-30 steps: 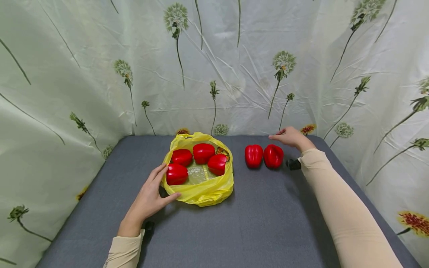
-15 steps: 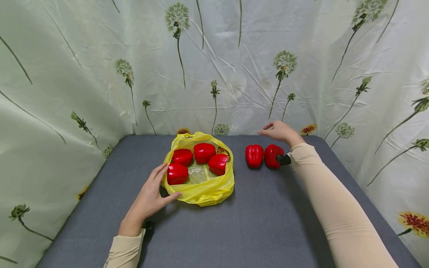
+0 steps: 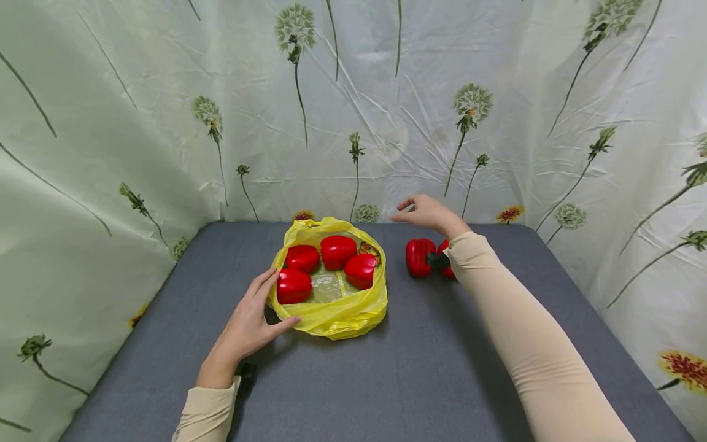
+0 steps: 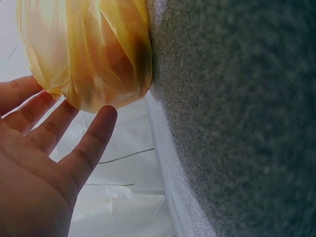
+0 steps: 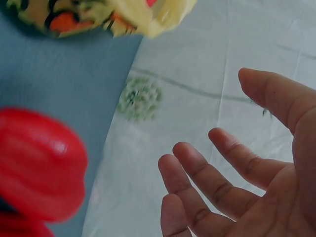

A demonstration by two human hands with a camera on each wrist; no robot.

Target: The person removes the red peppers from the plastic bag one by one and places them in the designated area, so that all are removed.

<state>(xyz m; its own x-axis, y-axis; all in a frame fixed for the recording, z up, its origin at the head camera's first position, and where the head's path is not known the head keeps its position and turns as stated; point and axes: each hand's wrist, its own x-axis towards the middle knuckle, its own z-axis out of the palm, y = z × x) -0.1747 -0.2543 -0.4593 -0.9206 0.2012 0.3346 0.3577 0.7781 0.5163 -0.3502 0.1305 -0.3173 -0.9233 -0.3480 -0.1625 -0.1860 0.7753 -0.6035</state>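
Observation:
A yellow plastic bag [image 3: 342, 318] stands with its mouth wide, several red bell peppers [image 3: 339, 252] inside along its walls. My left hand [image 3: 243, 325] is at the bag's near left side, thumb and fingers spread; its fingertips touch the thin plastic in the left wrist view. Over the table's far edge, my right hand [image 3: 428, 215] holds nothing, its fingers loosely bent. Below it, right of the bag, a red bell pepper [image 3: 418, 258] lies beside a second bell pepper [image 3: 444, 247], which the right wrist and its camera partly cover.
The grey cloth-covered table [image 3: 353, 393] spreads under everything. Behind and at both sides hangs a pale curtain [image 3: 397, 123] printed with dandelions, meeting the table's far edge. The bag's handle loop [image 3: 309, 224] lies toward that back edge.
My right hand has moved left, from beyond the two loose peppers toward the bag, its wrist passing over the peppers. The left hand stays at the bag.

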